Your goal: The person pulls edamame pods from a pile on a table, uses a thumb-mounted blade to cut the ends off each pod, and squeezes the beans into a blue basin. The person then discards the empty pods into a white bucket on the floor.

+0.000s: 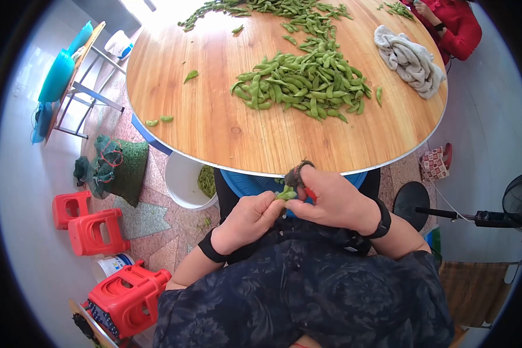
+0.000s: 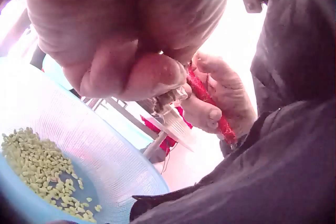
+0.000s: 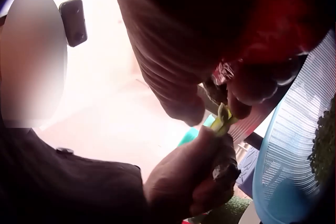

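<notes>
Both hands meet just in front of the table edge, over a blue basket (image 1: pixel 238 184). My left hand (image 1: pixel 250 219) pinches a green edamame pod (image 1: pixel 285 194) between thumb and finger. From the other side my right hand (image 1: pixel 336 200) has its thumb and finger at the pod's tip, pinching it. A dark, worn covering (image 1: pixel 297 174) wraps a right fingertip, and a red strip (image 2: pixel 210 103) lies along the right fingers. Shelled beans (image 2: pixel 42 174) lie in the basket in the left wrist view. In the right wrist view the pod (image 3: pixel 223 119) shows between both hands.
A heap of edamame pods (image 1: pixel 307 84) lies on the round wooden table (image 1: pixel 185 130). A crumpled cloth (image 1: pixel 409 61) sits at its right. A white bucket (image 1: pixel 182 182), green sack (image 1: pixel 127 168) and red stools (image 1: pixel 98 232) stand at left. Another person (image 1: pixel 461 32) sits across.
</notes>
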Demonstrator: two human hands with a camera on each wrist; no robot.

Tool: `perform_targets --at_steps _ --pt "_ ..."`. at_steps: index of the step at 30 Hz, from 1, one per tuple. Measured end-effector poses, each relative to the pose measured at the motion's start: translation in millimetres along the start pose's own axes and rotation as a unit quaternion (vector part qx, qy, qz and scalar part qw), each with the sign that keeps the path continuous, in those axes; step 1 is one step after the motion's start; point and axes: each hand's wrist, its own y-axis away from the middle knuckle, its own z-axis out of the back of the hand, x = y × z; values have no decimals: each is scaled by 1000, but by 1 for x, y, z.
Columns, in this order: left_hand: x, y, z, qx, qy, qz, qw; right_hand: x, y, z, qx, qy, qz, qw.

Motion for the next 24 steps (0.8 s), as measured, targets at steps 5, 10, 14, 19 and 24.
perform_targets --at_steps 5,10,14,19,24 --pt "-3 0 -5 -3 -71 -109 992 -8 -3 -7 -7 53 27 998" --pt "-8 0 -5 2 -62 -87 994 -6 -4 -14 -33 183 90 978" --pt "3 3 3 -3 -104 -38 994 -3 4 -10 -26 233 99 967" --pt "3 1 8 -9 -90 -30 995 4 15 -12 -58 242 92 964" --pt "17 -12 -8 -8 -47 -125 991 -11 9 -17 -41 147 88 984"
